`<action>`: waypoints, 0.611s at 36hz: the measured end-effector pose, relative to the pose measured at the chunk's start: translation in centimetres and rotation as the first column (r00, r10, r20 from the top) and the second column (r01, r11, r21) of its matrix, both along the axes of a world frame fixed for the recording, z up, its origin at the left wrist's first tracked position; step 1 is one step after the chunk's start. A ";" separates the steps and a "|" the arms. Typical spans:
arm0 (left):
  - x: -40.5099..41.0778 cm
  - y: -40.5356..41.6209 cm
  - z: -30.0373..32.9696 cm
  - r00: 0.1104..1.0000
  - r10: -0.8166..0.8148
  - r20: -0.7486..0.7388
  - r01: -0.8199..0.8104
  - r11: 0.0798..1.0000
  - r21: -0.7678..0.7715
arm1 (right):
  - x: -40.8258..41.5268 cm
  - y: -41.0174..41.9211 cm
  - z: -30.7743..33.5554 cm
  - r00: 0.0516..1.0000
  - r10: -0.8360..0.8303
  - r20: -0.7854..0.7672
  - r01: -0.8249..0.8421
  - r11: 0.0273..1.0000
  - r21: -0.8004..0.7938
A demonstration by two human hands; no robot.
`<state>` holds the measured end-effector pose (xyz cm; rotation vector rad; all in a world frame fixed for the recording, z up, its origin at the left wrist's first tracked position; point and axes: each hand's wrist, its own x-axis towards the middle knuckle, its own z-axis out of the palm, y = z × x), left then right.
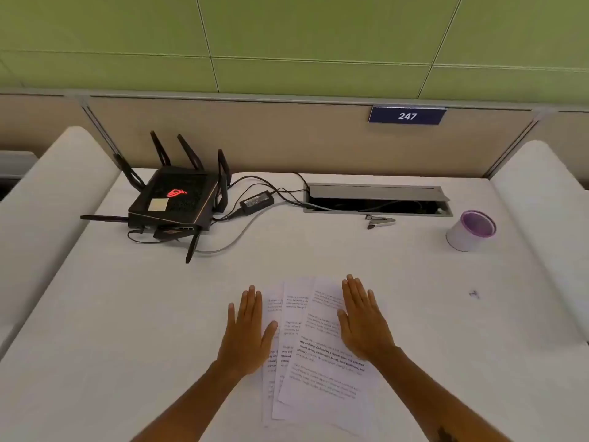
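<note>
Desk [127,314] below green wall [318,43] bears fanned sheets [318,371], left hand [247,333] and right hand [363,323] spread flat.

We are recording white sheets [322,378] with black print, a black router [191,189] with a red logo [176,193], a white cup [460,239] rimmed purple, and a navy sign [407,115].
</note>
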<state>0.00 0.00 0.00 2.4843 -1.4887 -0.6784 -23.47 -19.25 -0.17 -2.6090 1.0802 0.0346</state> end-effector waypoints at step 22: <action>1.8 1.3 -2.6 0.997 0.064 -0.043 -0.063 0.997 0.039 | -2.7 2.6 -1.8 0.970 -0.195 -0.144 0.203 0.978 0.046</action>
